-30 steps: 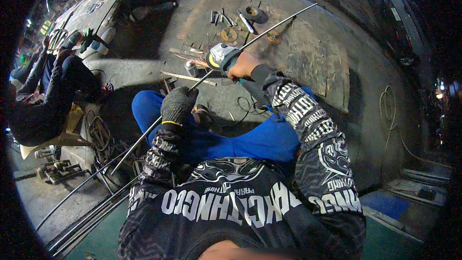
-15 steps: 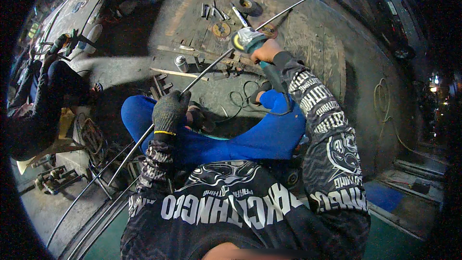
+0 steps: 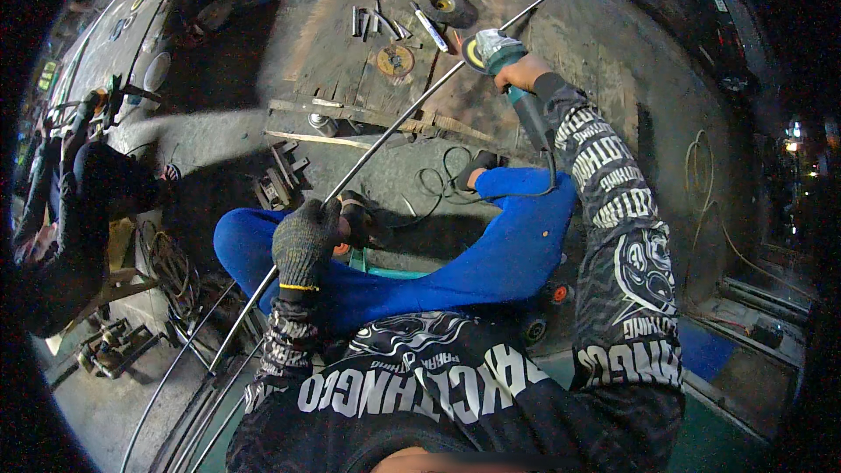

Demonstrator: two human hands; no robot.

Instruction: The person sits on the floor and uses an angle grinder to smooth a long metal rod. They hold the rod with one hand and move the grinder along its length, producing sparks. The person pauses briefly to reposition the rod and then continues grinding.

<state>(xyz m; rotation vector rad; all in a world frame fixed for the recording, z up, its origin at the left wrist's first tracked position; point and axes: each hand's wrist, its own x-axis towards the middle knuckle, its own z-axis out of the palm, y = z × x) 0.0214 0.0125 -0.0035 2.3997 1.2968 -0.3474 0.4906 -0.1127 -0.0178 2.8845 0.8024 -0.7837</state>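
1. The left hand [image 3: 302, 236], in a dark knitted glove, is closed around a long metal rod [image 3: 399, 123]; the right hand [image 3: 521, 73], bare, grips a grinder [image 3: 501, 51].
2. The rod slants from beside the left leg up across the board, passing by the grinder's disc; whether disc and rod touch is hard to tell.
3. Beneath lies a worn, scuffed wooden board [image 3: 307, 44] on a grey floor [image 3: 219, 127].
4. On the board are a round disc [image 3: 395, 60], a pen [image 3: 429, 28], short metal pieces [image 3: 372, 22] and a dark ring [image 3: 447, 5].
5. A can [image 3: 323, 125] lies near its closer edge, beside a wood strip [image 3: 315, 138].
6. Another person [image 3: 83, 184] is at the left, legs bent; a loose hose [image 3: 701, 175] lies at right, where the room darkens.
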